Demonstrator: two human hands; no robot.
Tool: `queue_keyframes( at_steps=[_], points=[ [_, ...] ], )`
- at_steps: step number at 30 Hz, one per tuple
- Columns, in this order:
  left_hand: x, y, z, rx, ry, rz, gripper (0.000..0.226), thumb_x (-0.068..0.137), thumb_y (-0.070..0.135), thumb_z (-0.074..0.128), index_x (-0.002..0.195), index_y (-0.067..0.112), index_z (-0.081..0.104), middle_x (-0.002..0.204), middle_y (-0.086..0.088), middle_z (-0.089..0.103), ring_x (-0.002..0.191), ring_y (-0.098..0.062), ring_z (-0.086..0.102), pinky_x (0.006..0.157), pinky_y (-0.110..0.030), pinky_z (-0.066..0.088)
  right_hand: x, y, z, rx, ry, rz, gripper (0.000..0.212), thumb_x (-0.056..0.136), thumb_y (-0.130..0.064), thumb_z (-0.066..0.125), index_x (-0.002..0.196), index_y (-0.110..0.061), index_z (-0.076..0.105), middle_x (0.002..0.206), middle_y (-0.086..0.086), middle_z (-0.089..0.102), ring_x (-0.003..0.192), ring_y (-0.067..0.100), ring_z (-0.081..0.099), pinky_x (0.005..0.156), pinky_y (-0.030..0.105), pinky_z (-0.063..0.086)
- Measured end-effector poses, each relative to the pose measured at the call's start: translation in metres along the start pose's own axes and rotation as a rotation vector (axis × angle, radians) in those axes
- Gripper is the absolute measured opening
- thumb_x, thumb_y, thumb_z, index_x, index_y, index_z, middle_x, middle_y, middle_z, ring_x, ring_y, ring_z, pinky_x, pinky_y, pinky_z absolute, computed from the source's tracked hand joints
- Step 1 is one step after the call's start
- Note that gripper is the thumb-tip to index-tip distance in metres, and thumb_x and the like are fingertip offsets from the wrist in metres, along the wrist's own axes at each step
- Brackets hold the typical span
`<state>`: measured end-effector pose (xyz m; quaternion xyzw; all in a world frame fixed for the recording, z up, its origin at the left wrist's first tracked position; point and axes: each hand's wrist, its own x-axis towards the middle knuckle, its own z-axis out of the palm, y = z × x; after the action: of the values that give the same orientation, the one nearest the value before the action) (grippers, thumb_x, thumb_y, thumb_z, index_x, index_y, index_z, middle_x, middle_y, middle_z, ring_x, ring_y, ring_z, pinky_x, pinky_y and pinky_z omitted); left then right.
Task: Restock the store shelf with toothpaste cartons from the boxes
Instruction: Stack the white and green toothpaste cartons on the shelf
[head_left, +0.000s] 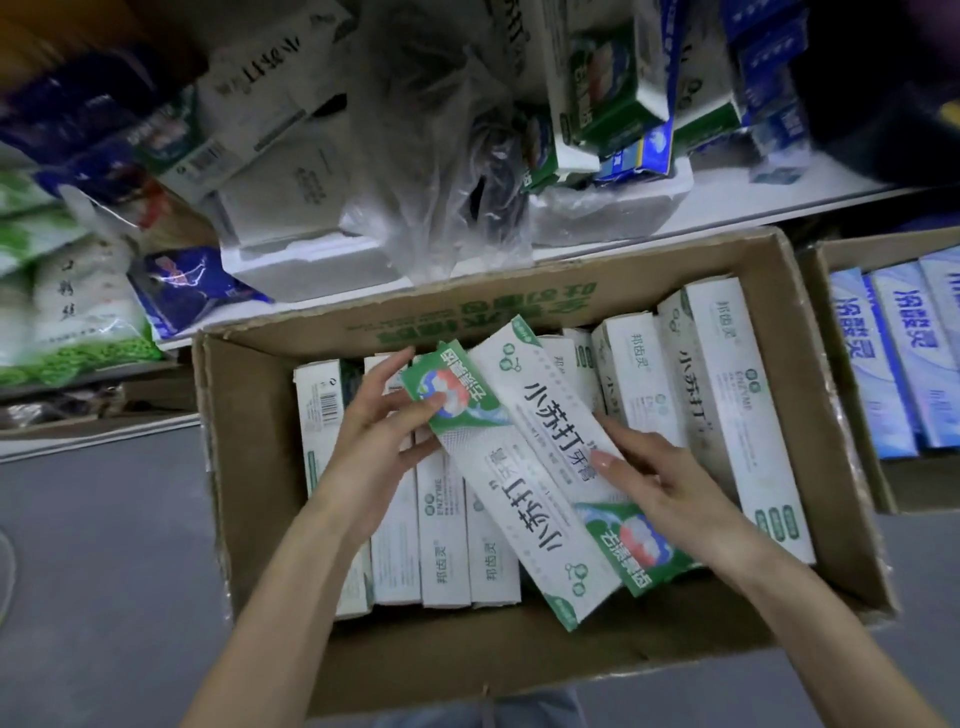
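Observation:
An open cardboard box (249, 493) on the floor holds several white-and-green toothpaste cartons (447, 540) standing on edge. Two more cartons lie diagonally on top: an upper carton (540, 457) and a lower carton (498, 499) beneath it. My left hand (374, 436) grips the green far end of the lower carton, thumb on its printed face. My right hand (660, 488) holds the upper carton near its green end, fingers over its face. The white shelf (727, 208) above the box carries more cartons (608, 88).
A second cardboard box (831, 260) at the right holds blue-and-white cartons (883, 364). A crumpled clear plastic bag (431, 156) and white foam blocks (291, 260) sit on the shelf. Bagged goods (78, 322) lie at the left. Grey floor (104, 571) surrounds the box.

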<state>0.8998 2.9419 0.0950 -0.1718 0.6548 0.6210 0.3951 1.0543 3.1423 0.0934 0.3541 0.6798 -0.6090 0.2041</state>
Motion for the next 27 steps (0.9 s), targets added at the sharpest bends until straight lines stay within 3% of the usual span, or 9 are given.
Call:
queue_keyframes(
  at_steps=[3, 6, 9, 13, 16, 20, 24, 27],
  points=[
    [0.005, 0.013, -0.002, 0.194, -0.078, -0.064, 0.037, 0.085, 0.021, 0.068, 0.120, 0.032, 0.060, 0.113, -0.010, 0.068, 0.095, -0.018, 0.070, 0.080, -0.033, 0.057, -0.010, 0.004, -0.001, -0.137, -0.071, 0.022, 0.069, 0.078, -0.055, 0.058, 0.141, -0.052, 0.030, 0.122, -0.015, 0.053, 0.103, 0.001, 0.061, 0.088, 0.017, 0.051],
    [0.016, 0.029, 0.000, 0.459, -0.124, -0.082, 0.033, 0.084, 0.040, 0.066, 0.114, 0.028, 0.062, 0.107, -0.002, 0.072, 0.095, -0.013, 0.070, 0.076, -0.025, 0.058, -0.024, 0.012, 0.003, -0.230, -0.012, 0.037, 0.056, 0.083, -0.044, 0.064, 0.132, -0.042, 0.036, 0.109, -0.029, 0.049, 0.093, -0.015, 0.053, 0.075, 0.004, 0.047],
    [0.024, 0.039, 0.005, 0.634, -0.168, -0.081, 0.059, 0.065, 0.063, 0.065, 0.108, 0.022, 0.065, 0.097, 0.000, 0.075, 0.093, -0.016, 0.071, 0.087, -0.034, 0.057, -0.027, 0.025, 0.002, -0.160, 0.063, 0.103, 0.037, 0.080, -0.029, 0.073, 0.112, -0.026, 0.053, 0.095, -0.025, 0.060, 0.078, -0.017, 0.058, 0.057, 0.002, 0.043],
    [0.027, 0.041, 0.002, 0.784, -0.139, 0.008, 0.079, 0.051, 0.085, 0.061, 0.097, 0.021, 0.070, 0.093, 0.003, 0.075, 0.093, -0.016, 0.070, 0.096, -0.043, 0.051, -0.032, 0.028, 0.001, -0.040, 0.057, 0.110, 0.034, 0.083, -0.024, 0.069, 0.113, -0.027, 0.053, 0.104, -0.018, 0.064, 0.088, -0.006, 0.064, 0.066, 0.010, 0.050],
    [0.024, 0.040, -0.002, 0.849, -0.128, 0.026, 0.082, 0.049, 0.085, 0.053, 0.091, 0.017, 0.069, 0.092, 0.002, 0.074, 0.094, -0.018, 0.068, 0.096, -0.040, 0.050, -0.038, 0.027, -0.001, -0.170, 0.032, 0.067, 0.040, 0.089, -0.034, 0.061, 0.122, -0.041, 0.040, 0.111, -0.024, 0.056, 0.088, -0.007, 0.060, 0.079, 0.016, 0.049],
    [0.019, 0.044, -0.004, 0.845, -0.128, -0.047, 0.050, 0.071, 0.069, 0.063, 0.086, 0.021, 0.063, 0.082, 0.004, 0.072, 0.085, -0.015, 0.067, 0.079, -0.033, 0.054, -0.039, 0.028, 0.002, -0.362, 0.026, 0.061, 0.058, 0.091, -0.042, 0.055, 0.139, -0.043, 0.022, 0.119, -0.007, 0.052, 0.094, 0.002, 0.052, 0.084, 0.019, 0.040],
    [0.012, 0.048, 0.000, 0.839, -0.153, -0.129, 0.048, 0.079, 0.056, 0.066, 0.107, 0.017, 0.062, 0.097, -0.001, 0.072, 0.090, -0.016, 0.068, 0.065, -0.033, 0.060, -0.039, 0.037, 0.009, -0.412, 0.086, 0.000, 0.058, 0.088, -0.038, 0.064, 0.136, -0.034, 0.032, 0.121, -0.005, 0.051, 0.105, 0.009, 0.052, 0.092, 0.026, 0.045],
    [-0.006, 0.045, -0.002, 0.729, -0.090, -0.112, 0.050, 0.082, 0.051, 0.066, 0.111, 0.011, 0.062, 0.099, -0.008, 0.072, 0.084, -0.020, 0.070, 0.063, -0.032, 0.061, -0.044, 0.034, 0.008, -0.421, 0.168, -0.053, 0.055, 0.084, -0.035, 0.070, 0.131, -0.026, 0.044, 0.121, 0.001, 0.055, 0.107, 0.014, 0.054, 0.093, 0.031, 0.048]
  ],
)
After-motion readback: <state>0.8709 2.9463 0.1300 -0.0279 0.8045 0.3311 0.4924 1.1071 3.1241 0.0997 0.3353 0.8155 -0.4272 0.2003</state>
